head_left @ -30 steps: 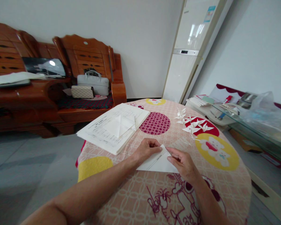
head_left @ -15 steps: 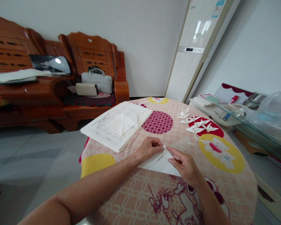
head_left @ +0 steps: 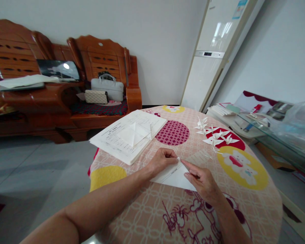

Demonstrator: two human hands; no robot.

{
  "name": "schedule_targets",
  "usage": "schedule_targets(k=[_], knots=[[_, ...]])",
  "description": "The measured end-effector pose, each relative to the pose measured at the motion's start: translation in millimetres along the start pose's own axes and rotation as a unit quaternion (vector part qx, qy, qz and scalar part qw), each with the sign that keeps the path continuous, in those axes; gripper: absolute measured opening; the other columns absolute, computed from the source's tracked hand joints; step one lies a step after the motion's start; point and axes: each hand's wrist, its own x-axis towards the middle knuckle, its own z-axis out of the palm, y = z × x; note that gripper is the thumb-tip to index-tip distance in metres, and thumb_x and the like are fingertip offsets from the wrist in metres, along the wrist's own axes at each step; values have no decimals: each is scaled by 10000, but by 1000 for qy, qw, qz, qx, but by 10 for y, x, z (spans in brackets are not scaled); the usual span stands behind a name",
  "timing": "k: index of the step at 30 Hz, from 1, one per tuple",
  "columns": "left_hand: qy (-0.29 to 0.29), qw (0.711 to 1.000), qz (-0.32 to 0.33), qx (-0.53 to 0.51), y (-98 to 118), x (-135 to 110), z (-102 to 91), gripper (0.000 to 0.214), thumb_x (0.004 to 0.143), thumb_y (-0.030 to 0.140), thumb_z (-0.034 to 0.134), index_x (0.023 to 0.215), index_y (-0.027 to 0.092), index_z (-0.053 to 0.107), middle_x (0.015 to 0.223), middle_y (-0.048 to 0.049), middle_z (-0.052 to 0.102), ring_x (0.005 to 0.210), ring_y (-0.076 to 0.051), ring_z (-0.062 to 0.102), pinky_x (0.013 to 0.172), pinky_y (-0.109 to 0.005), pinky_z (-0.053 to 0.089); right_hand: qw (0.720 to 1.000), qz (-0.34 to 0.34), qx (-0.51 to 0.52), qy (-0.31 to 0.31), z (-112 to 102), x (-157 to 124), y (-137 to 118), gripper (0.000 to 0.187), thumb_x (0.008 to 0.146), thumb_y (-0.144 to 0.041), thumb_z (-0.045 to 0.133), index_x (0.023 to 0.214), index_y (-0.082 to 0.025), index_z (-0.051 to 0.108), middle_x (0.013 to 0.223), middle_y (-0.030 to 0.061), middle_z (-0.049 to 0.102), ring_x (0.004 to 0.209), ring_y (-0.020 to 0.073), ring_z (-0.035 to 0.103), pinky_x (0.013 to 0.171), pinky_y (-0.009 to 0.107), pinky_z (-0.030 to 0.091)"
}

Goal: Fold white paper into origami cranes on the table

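A folded sheet of white printed paper (head_left: 175, 175) lies on the patterned tablecloth (head_left: 139, 210), its long edge toward me and its peak pointing away. My left hand (head_left: 165, 159) pinches the paper near the peak, fingers curled. On the right slanting edge, my right hand (head_left: 200, 178) grips the same paper between thumb and fingers. Just beyond the right hand lies a strip of paper (head_left: 199, 157). Several white folded paper cranes (head_left: 216, 136) sit together farther right on the table.
A stack of printed sheets (head_left: 112, 135) with a folded paper piece (head_left: 134, 134) on top lies at the table's left. A glass shelf (head_left: 274, 134) with a plastic bag (head_left: 300, 118) stands at the right. Wooden chairs (head_left: 99, 51) line the wall behind.
Both hands keep their hold on the folded paper with almost no movement. The whole view has shifted slightly, so the surroundings appear a little farther right.
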Motion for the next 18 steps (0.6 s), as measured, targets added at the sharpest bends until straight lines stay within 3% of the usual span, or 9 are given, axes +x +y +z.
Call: schedule_targets(k=[10, 14, 18], knots=[[5, 1000, -1, -4, -8, 5, -6, 138, 677, 252, 665, 657, 118, 635, 523, 44, 503, 477, -58, 399, 470, -194, 283, 997, -37, -66, -3, 14, 3, 12, 493, 921, -311, 461, 1387, -158, 505, 651, 9, 634, 518, 151, 508, 508, 255, 437], [3, 1000, -4, -4, -12, 8, -9, 130, 679, 246, 657, 663, 117, 639, 519, 43, 507, 475, -61, 402, 472, -197, 290, 996, -52, -72, -2, 19, 3, 11, 479, 928, -307, 448, 1370, -140, 525, 710, 45, 678, 678, 202, 622, 654, 292, 509], [0, 1000, -10, -3, -15, 10, -14, 123, 679, 242, 650, 673, 119, 644, 522, 41, 516, 474, -63, 407, 478, -196, 297, 995, -53, -79, -4, 11, -1, -5, 472, 931, -301, 438, 1363, -137, 534, 778, 68, 712, 663, 201, 633, 735, 318, 524]])
